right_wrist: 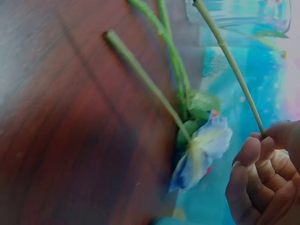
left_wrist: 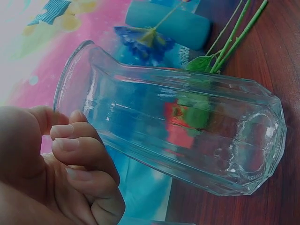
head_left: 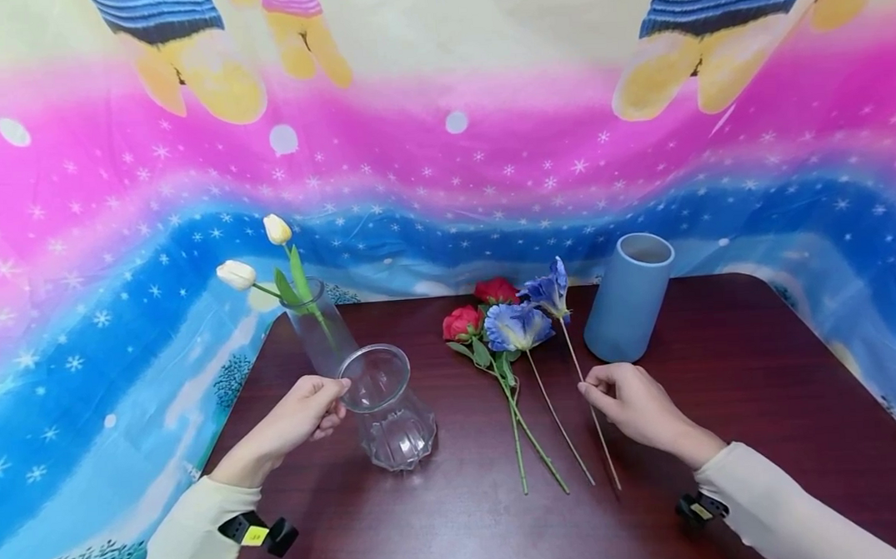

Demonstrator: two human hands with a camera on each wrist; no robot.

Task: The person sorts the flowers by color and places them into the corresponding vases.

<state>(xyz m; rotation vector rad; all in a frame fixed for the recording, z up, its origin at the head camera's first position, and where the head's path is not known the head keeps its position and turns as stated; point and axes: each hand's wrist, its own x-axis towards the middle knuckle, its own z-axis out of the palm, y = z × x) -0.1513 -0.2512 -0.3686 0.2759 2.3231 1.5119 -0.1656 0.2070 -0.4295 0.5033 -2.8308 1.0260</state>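
My left hand (head_left: pixel 300 419) pinches the rim of a ribbed clear glass vase (head_left: pixel 400 438) between thumb and fingers. Through its glass, in the left wrist view, a red rose shows. The right hand (head_left: pixel 637 405) grips the thin stem of a blue artificial flower (head_left: pixel 549 290), its bloom raised toward the back and its stem slanting down toward me. In the right wrist view that stem (right_wrist: pixel 229 56) runs out from the fingertips. Just left of it a second blue flower (head_left: pixel 516 328) lies on the table, beside red roses (head_left: pixel 462 322) with green stems.
At the back left stands a clear cylindrical vase (head_left: pixel 318 327) holding white tulips (head_left: pixel 276 229). A matte blue vase (head_left: pixel 629 305) stands upright at the back right, beyond the right hand. A patterned cloth (head_left: pixel 414 181) hangs behind the dark wooden table (head_left: pixel 752 366).
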